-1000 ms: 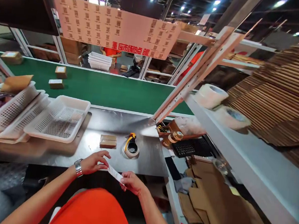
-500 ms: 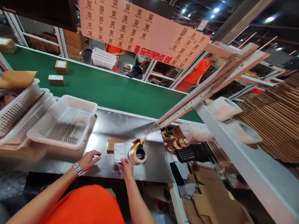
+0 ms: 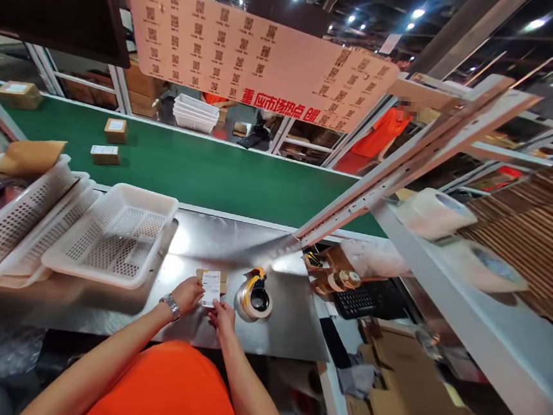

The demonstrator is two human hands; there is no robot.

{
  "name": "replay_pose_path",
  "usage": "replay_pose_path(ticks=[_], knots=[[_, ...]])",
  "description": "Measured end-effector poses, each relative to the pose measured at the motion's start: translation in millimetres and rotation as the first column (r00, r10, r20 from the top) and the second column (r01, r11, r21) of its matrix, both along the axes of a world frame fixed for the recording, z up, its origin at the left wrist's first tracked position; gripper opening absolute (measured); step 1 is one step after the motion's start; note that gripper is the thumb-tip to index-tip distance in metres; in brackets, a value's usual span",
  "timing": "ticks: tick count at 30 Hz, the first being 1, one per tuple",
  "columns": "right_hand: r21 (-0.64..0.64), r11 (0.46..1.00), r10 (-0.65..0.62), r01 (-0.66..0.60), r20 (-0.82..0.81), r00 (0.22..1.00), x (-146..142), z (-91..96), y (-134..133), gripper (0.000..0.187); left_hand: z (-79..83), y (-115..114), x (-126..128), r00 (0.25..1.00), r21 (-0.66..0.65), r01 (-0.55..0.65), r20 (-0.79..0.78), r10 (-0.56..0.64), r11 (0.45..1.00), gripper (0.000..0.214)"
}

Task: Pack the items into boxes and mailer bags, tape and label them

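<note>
A white printed shipping label [image 3: 211, 287] lies over a small cardboard box [image 3: 223, 283] on the metal bench. My right hand [image 3: 223, 318] pinches the label's lower right corner. My left hand [image 3: 188, 295], with a metal watch at its wrist, has its fingers closed at the label's left edge. Part of the box is hidden under the label. Just right of my right hand stands a yellow and black tape dispenser [image 3: 255, 294] with a roll of tape.
A white perforated basket [image 3: 109, 235] stands on the left, beside stacked, filled baskets [image 3: 18, 223]. Behind the bench runs a green conveyor [image 3: 211, 176] carrying several small boxes. A metal post, a keyboard [image 3: 356, 300], a shelf with tape rolls [image 3: 435, 214] and flattened cardboard [image 3: 411, 374] bound the right side.
My left hand has moved right and closed at the label's left edge. My right hand has brought the label left, over the box. The view has shifted slightly.
</note>
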State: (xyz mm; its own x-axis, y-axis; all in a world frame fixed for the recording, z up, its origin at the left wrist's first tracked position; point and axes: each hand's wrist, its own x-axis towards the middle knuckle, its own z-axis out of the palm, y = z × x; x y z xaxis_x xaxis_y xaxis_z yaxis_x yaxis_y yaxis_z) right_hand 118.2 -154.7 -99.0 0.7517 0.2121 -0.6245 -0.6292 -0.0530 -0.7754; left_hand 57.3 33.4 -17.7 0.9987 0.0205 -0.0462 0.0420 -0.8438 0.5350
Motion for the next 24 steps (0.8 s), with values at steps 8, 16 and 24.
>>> replay_pose_path(ticks=[8, 16, 24], knots=[[0.046, 0.996, -0.068, 0.073, -0.088, 0.994, -2.9, -11.8, 3.6, 0.047, -21.6, -16.1, 55.6, 0.996, 0.154, 0.057, -0.075, -0.045, 0.986, 0.026], [0.058, 0.992, -0.101, 0.11, -0.145, 0.984, -2.2, -12.5, 3.3, 0.04, -57.9, -8.3, 48.1, 0.982, 0.33, 0.166, -0.142, -0.125, 0.929, 0.057], [-0.013, 0.996, -0.087, 0.086, -0.13, 0.988, 2.1, -2.4, -0.7, 0.034, -81.1, -5.9, 38.2, 0.976, 0.355, 0.201, -0.147, -0.158, 0.913, 0.073]])
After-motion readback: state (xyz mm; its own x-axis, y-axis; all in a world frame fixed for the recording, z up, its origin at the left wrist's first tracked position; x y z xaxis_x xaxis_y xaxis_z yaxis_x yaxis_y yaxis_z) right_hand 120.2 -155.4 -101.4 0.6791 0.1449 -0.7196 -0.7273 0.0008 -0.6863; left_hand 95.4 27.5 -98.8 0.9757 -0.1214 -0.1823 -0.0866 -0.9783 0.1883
